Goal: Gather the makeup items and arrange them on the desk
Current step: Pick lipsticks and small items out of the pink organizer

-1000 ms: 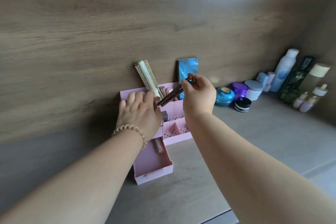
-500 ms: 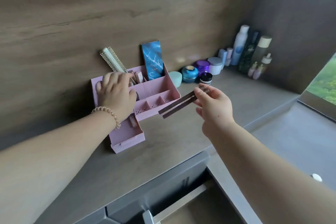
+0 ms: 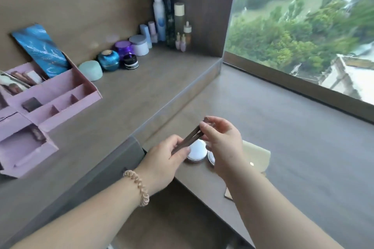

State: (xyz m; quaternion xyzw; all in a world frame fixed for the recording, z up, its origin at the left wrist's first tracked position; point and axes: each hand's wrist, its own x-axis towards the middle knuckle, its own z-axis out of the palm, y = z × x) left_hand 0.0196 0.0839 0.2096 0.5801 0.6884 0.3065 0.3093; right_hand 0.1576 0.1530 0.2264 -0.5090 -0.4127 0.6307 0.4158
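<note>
Two thin brown makeup pencils point(image 3: 189, 139) are held between both hands over the lower desk point(image 3: 283, 147). My right hand point(image 3: 222, 143) pinches their upper ends. My left hand point(image 3: 164, 159), with a bead bracelet at the wrist, grips their lower ends. Under the hands lie a round white compact point(image 3: 197, 150) and a second compact point(image 3: 211, 157) mostly hidden by my right hand. The pink organizer point(image 3: 60, 95) stands on the raised shelf at the left, holding a blue patterned case point(image 3: 43, 50) and several small brown items.
Jars point(image 3: 109, 59) and tall bottles point(image 3: 172, 22) line the back corner of the shelf point(image 3: 141, 87). A beige pouch point(image 3: 257, 155) lies on the desk behind my right wrist. A big window point(image 3: 303, 26) bounds the right side. A drawer front point(image 3: 121, 163) stands open below the shelf.
The view has swung right from the shelf to the lower desk. My right hand carried the pencils down over the desk. My left hand left the organizer and now grips the pencils too.
</note>
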